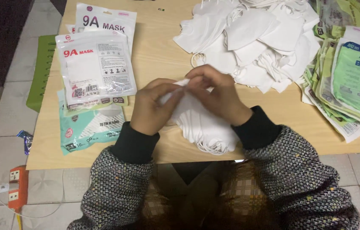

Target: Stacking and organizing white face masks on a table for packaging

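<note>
Light wood table (163,55). White mask packs (97,64) stacked near its left edge with teal packs (87,127) under them, big heap of loose white masks (261,38) at the back, green packs (350,81) piled along the right edge, small mask stack (205,127) at the front edge.

On the left part of the counter (163,55) lie flat rectangular mask pouches: a white pouch with red lettering (97,68) on top, overlapping a second white pouch (109,19) behind it. Under its lower edge a green-edged pouch (97,103) peeks out, and below that lies a teal and white pouch (90,127). At the right edge a fanned stack of green and white pouches (350,81) reaches the counter's corner.
</note>
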